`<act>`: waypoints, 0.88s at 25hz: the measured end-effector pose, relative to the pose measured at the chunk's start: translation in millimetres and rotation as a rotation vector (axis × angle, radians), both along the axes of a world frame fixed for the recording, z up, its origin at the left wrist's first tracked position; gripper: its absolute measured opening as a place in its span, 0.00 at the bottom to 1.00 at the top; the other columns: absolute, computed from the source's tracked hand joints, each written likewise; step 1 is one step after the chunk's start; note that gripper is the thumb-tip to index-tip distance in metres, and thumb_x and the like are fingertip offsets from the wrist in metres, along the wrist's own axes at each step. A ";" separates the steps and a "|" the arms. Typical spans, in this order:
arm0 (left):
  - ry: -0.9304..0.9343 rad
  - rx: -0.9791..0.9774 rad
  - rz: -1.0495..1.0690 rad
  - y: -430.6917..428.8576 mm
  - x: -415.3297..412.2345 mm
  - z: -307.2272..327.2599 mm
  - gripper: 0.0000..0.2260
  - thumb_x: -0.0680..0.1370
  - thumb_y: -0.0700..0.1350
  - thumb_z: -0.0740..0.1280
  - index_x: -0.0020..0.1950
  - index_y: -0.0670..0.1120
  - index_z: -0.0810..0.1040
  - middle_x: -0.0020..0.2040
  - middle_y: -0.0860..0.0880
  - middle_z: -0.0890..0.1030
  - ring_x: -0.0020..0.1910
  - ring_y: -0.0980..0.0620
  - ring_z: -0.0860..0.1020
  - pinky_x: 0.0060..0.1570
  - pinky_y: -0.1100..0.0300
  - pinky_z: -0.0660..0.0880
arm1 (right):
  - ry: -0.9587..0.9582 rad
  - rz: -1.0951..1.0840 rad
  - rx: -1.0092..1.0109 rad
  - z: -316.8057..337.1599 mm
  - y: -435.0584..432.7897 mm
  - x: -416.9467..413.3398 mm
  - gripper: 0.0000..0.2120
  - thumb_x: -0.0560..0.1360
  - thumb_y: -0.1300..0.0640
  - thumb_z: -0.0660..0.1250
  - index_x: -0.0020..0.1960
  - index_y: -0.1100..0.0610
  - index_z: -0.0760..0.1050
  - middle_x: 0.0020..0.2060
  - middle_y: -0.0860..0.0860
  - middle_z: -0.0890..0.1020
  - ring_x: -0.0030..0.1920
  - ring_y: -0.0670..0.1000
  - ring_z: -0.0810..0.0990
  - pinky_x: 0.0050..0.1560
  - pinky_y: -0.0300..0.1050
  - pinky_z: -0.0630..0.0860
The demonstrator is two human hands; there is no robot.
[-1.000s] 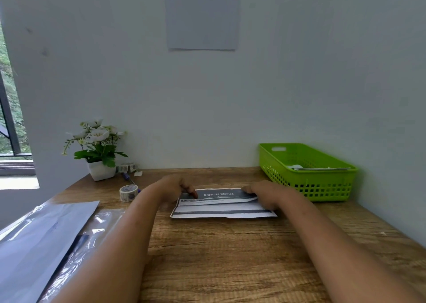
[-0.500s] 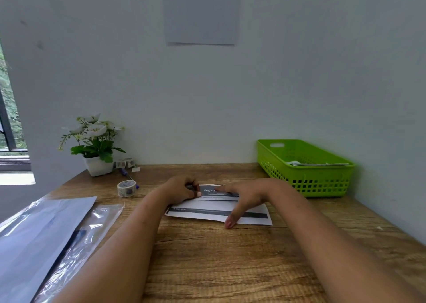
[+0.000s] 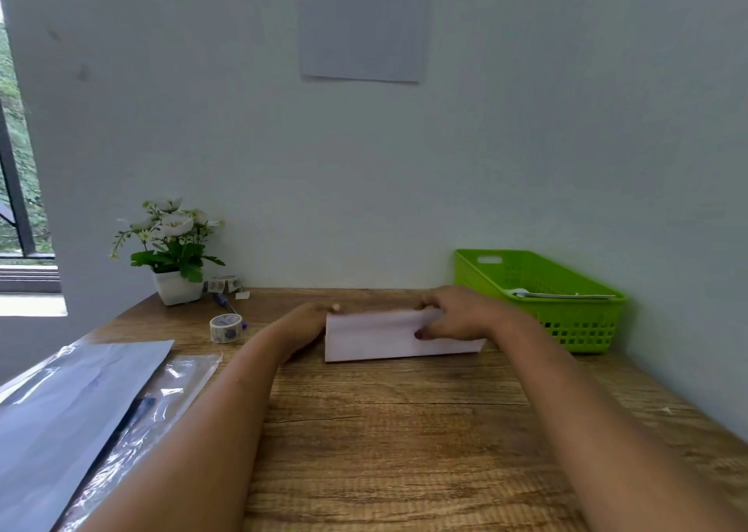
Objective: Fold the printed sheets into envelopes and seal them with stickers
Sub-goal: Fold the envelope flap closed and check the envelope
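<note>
Your left hand (image 3: 309, 327) and right hand (image 3: 457, 317) each pinch an end of the sheet (image 3: 372, 335), long axis between them; sticker roll (image 3: 226, 327) lies left of left hand.

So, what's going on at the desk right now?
A person is working a folded sheet, blank side up, on the wooden desk. The left hand holds its left end; the right hand pinches the right end, thumb on top. No sticker shows on it; the sticker roll sits untouched. The green basket holds papers.
</note>
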State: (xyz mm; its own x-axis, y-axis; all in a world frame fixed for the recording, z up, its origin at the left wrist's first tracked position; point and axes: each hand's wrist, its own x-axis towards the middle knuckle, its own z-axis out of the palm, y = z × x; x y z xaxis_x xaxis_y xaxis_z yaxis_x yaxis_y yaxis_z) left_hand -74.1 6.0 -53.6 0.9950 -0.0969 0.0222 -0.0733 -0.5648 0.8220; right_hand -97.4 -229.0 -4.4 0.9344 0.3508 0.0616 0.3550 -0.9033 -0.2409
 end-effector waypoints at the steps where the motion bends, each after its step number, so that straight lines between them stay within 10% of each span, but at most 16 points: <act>1: 0.029 -0.087 0.039 -1.0 -2.8 1.7 0.19 0.81 0.60 0.54 0.56 0.48 0.77 0.53 0.48 0.80 0.57 0.50 0.74 0.64 0.54 0.64 | -0.058 -0.028 0.044 -1.1 -2.9 1.5 0.23 0.73 0.49 0.68 0.67 0.52 0.72 0.64 0.52 0.76 0.64 0.53 0.73 0.60 0.44 0.70; 4: 0.095 -0.190 -0.013 -4.2 -8.1 5.8 0.33 0.74 0.71 0.42 0.59 0.50 0.73 0.48 0.50 0.80 0.51 0.53 0.75 0.68 0.52 0.59 | -0.209 -0.105 0.042 -7.8 0.1 1.5 0.20 0.75 0.44 0.65 0.64 0.49 0.72 0.62 0.50 0.77 0.60 0.53 0.76 0.55 0.47 0.72; 7: 0.120 -0.195 -0.016 -5.4 -6.2 5.8 0.42 0.70 0.74 0.44 0.74 0.47 0.64 0.65 0.45 0.76 0.64 0.47 0.72 0.71 0.50 0.55 | -0.413 -0.148 -0.180 -22.3 10.6 2.8 0.23 0.75 0.42 0.63 0.67 0.47 0.66 0.62 0.49 0.77 0.63 0.54 0.74 0.59 0.51 0.68; 11: 0.032 0.074 -0.060 -1.3 0.4 -3.4 0.21 0.74 0.54 0.70 0.64 0.50 0.75 0.64 0.47 0.76 0.67 0.46 0.70 0.67 0.53 0.64 | -0.445 -0.116 -0.280 -41.1 19.9 6.2 0.33 0.73 0.46 0.68 0.73 0.46 0.57 0.72 0.49 0.63 0.73 0.54 0.59 0.70 0.62 0.55; 15: -0.075 0.113 -0.037 -4.6 8.8 -13.8 0.16 0.75 0.39 0.69 0.61 0.50 0.75 0.62 0.49 0.78 0.65 0.51 0.73 0.66 0.57 0.67 | -0.172 0.055 -0.215 -52.5 42.8 5.6 0.30 0.79 0.46 0.57 0.77 0.48 0.50 0.77 0.50 0.52 0.77 0.52 0.49 0.74 0.59 0.48; 19: -0.267 0.775 -0.019 -26.6 10.1 -19.0 0.17 0.82 0.47 0.54 0.70 0.58 0.67 0.71 0.51 0.71 0.69 0.48 0.68 0.72 0.43 0.54 | 0.073 0.143 -0.155 -63.0 62.6 0.5 0.27 0.82 0.44 0.45 0.78 0.51 0.46 0.78 0.49 0.49 0.77 0.53 0.48 0.74 0.58 0.46; 22: -0.120 0.815 -0.062 -37.0 6.8 -18.5 0.20 0.83 0.50 0.46 0.75 0.59 0.58 0.76 0.51 0.62 0.76 0.49 0.59 0.70 0.35 0.40 | 0.123 0.091 -0.158 -61.7 57.0 5.0 0.28 0.81 0.42 0.43 0.78 0.51 0.44 0.78 0.49 0.47 0.77 0.54 0.46 0.75 0.56 0.45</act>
State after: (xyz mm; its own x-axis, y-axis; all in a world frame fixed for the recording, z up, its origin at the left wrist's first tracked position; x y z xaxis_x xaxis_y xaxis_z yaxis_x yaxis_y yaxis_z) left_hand -67.2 -31.0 -72.1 0.9828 -0.1829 0.0271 -0.1849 -0.9727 0.1405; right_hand -92.3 -172.0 -66.0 0.8956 0.4304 -0.1129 0.4135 -0.8987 -0.1458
